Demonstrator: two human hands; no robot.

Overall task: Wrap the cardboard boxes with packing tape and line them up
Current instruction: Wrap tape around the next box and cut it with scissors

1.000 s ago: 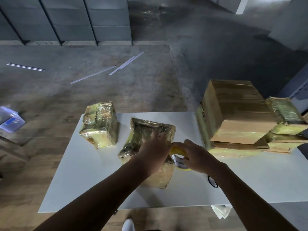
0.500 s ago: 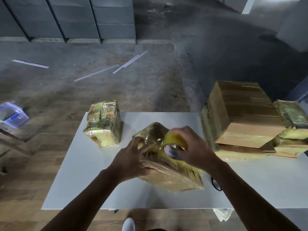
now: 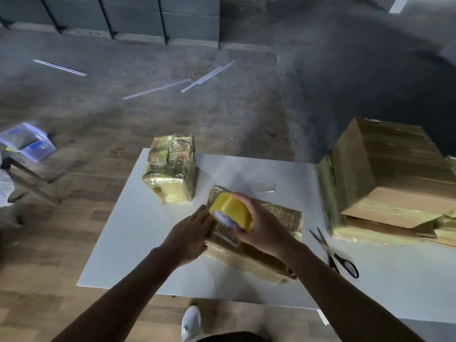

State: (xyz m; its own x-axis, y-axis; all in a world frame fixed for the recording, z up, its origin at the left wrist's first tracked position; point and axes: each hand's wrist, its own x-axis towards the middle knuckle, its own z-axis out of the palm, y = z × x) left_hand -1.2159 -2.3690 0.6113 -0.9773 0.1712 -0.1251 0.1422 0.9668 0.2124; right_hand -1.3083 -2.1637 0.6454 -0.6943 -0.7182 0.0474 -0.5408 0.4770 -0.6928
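A flat cardboard box wrapped in shiny tape lies on the white table in front of me. My right hand grips a yellow roll of packing tape on top of the box's left end. My left hand presses with straight fingers against the box's left side, just under the roll. A second taped box stands apart at the table's far left. A large brown cardboard box sits at the right on other taped boxes.
Scissors with black handles lie on the table right of the box I hold. A clear plastic container sits on a stand at the far left. White strips lie on the floor beyond. My shoe shows below the table's near edge.
The box has been turned and laid flat on the table. My right hand has brought the tape roll to the box's left end. The scissors have come into view.
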